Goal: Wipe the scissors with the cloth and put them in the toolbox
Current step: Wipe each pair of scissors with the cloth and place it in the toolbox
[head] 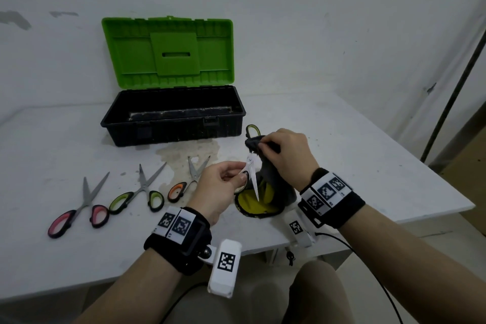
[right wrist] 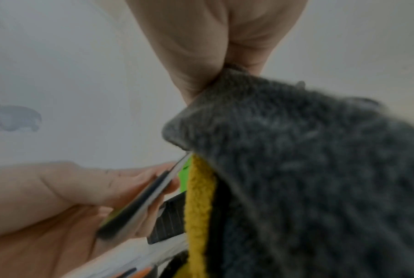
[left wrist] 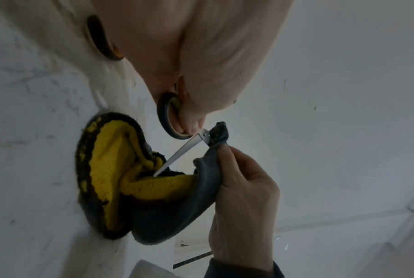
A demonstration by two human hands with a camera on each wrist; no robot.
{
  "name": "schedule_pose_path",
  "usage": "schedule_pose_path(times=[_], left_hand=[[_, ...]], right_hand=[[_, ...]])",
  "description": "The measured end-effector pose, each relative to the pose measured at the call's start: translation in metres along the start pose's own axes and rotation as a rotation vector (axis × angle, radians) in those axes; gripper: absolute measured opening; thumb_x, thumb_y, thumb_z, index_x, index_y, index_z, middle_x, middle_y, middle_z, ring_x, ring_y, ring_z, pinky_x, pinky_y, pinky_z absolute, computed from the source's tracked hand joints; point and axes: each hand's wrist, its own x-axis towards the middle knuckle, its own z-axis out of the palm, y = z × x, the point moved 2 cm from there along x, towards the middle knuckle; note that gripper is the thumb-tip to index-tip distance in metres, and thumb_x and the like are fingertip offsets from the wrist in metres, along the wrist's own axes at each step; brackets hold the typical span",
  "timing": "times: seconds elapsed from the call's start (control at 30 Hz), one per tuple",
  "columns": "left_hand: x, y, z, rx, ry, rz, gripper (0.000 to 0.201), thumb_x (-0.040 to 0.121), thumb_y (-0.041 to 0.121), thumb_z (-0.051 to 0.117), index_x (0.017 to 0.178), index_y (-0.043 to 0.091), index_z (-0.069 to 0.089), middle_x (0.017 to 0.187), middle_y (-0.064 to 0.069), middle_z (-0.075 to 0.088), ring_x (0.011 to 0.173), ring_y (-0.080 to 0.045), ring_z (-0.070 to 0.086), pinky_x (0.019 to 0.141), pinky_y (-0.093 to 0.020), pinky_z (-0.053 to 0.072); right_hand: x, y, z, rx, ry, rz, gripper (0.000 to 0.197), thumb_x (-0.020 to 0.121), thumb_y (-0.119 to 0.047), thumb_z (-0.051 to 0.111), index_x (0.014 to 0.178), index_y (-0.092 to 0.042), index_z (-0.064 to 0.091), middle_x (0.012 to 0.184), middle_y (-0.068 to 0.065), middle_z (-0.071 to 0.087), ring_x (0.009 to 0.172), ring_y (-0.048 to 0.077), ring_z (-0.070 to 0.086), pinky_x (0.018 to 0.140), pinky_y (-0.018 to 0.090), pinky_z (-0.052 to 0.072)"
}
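My left hand [head: 238, 175] holds an open pair of scissors [head: 253, 179] by one yellow-green handle loop, just above the table's front right part. One bare blade [left wrist: 181, 151] points down at the cloth. The other handle loop [head: 253, 129] sticks up behind my right hand. My right hand [head: 265, 144] pinches the grey and yellow cloth [head: 263, 202] round the second blade, which is hidden inside it. The cloth's lower end [left wrist: 106, 169] rests bunched on the table. The toolbox [head: 173, 129] stands behind, black base, green lid [head: 168, 52] raised open.
Three more pairs of scissors lie open on the white table [head: 368, 166] left of my hands: pink-handled [head: 79, 208], green-handled [head: 139, 192] and orange-handled [head: 188, 181]. A brownish stain [head: 184, 152] marks the table before the toolbox. The table edge is near my wrists.
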Motion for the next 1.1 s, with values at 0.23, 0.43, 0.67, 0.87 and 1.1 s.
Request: schedule_pose_path(times=[0.23,0.43,0.67,0.87,1.1], left_hand=[[0.002,-0.001,0.001,-0.057,-0.016,0.002,0.027,0.092,-0.004,0.064,0.113,0.012,0.068,0.085,-0.004,0.07,0.076,-0.003,0.069,0.073,-0.015,0.053],[0.0,-0.006,-0.005,-0.031,0.013,-0.089,0.03,0.098,0.003,0.059,0.122,0.018,0.066,0.107,0.001,0.07,0.092,-0.001,0.067,0.071,-0.009,0.051],[0.012,-0.007,-0.018,-0.332,0.048,-0.338,0.029,0.096,-0.005,0.043,0.109,0.006,0.066,0.094,-0.004,0.06,0.078,-0.013,0.049,0.061,-0.023,0.036],[0.016,-0.001,-0.024,-0.345,0.019,-0.351,0.017,0.097,-0.004,0.051,0.097,0.009,0.062,0.067,0.001,0.038,0.055,-0.008,0.031,0.041,-0.015,0.024],[0.016,0.008,-0.035,-0.256,-0.014,-0.258,0.013,0.101,0.019,0.057,0.105,0.008,0.062,0.057,0.007,0.036,0.047,-0.006,0.025,0.039,-0.018,0.018]], right_hand=[[-0.012,-0.012,0.008,0.037,-0.182,-0.209,0.01,0.084,-0.018,0.072,0.092,-0.013,0.075,0.087,0.003,0.068,0.08,0.017,0.062,0.075,0.024,0.049],[0.001,0.011,-0.008,0.042,0.023,0.029,0.009,0.086,-0.019,0.069,0.091,-0.016,0.076,0.088,0.002,0.07,0.082,0.018,0.063,0.078,0.028,0.048],[-0.006,0.023,-0.025,0.228,0.154,0.136,0.004,0.085,-0.022,0.072,0.087,-0.02,0.075,0.085,-0.011,0.071,0.081,0.001,0.062,0.072,0.012,0.046],[-0.009,0.026,-0.021,0.284,0.153,0.149,0.003,0.085,-0.022,0.072,0.085,-0.023,0.075,0.084,-0.015,0.071,0.083,0.001,0.063,0.072,0.015,0.047],[-0.008,0.022,-0.019,0.321,0.125,0.117,0.003,0.084,-0.021,0.073,0.086,-0.021,0.075,0.085,-0.014,0.071,0.083,0.003,0.063,0.072,0.014,0.047]])
